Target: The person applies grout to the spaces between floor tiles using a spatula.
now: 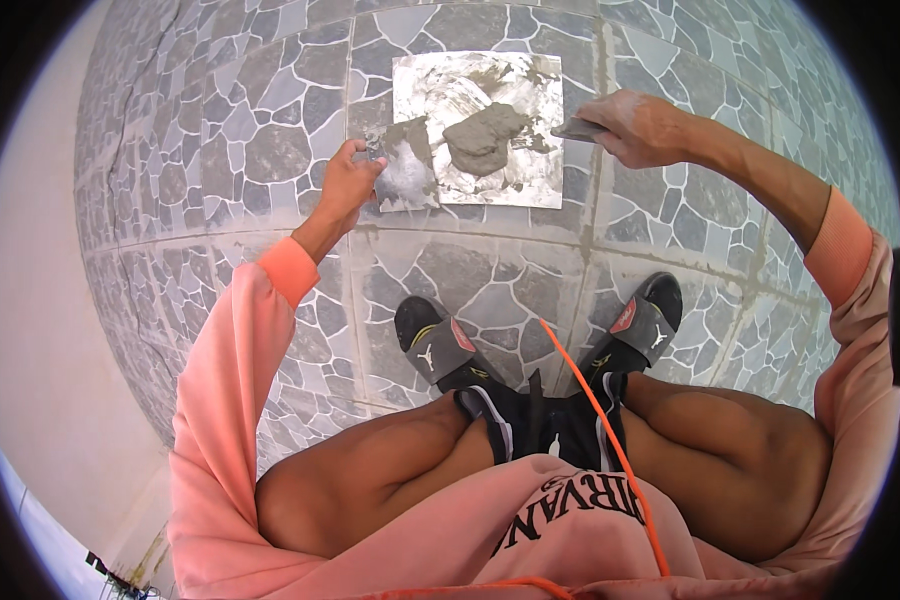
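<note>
On the tiled floor in front of me lies a white square board [545,185] smeared with grey paste. A thick mound of wet grey mortar [485,138] sits at its middle. My left hand [348,182] pinches the edge of a thin, shiny flat plate [407,178], which overlaps the board's left side and carries grey mortar on its upper part. At the board's right edge, my right hand [642,128] is closed round a flat grey scraper [578,130], most of it hidden by the fingers. Pale dust coats the back of that hand.
Grey stone-patterned tiles [280,150] with white veins and straight joints surround the board. My feet in dark slide sandals [435,340] [642,325] stand just nearer than it. A pale wall [40,260] rises at the left. An orange cord [610,425] hangs between my knees.
</note>
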The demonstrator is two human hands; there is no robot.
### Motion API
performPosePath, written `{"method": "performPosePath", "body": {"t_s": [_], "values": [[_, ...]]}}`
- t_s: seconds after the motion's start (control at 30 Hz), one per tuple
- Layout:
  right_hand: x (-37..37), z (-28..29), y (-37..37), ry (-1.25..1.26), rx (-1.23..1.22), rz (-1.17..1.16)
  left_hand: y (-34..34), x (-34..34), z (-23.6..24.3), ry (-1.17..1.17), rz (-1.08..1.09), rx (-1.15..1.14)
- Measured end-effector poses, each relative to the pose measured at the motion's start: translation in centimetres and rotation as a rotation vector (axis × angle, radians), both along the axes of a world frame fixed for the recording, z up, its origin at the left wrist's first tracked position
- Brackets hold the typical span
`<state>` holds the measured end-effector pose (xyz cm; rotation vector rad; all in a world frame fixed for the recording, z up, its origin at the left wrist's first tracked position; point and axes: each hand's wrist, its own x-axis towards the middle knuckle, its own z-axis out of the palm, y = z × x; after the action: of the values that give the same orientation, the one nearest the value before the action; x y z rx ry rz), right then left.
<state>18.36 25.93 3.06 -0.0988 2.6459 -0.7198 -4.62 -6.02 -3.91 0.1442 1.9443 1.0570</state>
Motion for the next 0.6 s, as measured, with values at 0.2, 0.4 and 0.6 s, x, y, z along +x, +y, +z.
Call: {"method": "performPosePath", "body": {"t_s": [0.2, 0.4, 0.6], "values": [[-0.1, -0.4, 0.1, -0.022, -0.026, -0.006, 1.3, 1.7, -2.1, 0.013, 0.006, 0.114], [-1.2, -0.7, -0.2, -0.067, -0.017, -0.017, 3.6, 3.0, -3.9, -0.028, -0.004, 0.156], [-1.8, -0.4, -0.3, -0.087, -0.036, -0.045, 4.5, 4.6, -3.5, -0.200, 0.144, 0.232]]}}
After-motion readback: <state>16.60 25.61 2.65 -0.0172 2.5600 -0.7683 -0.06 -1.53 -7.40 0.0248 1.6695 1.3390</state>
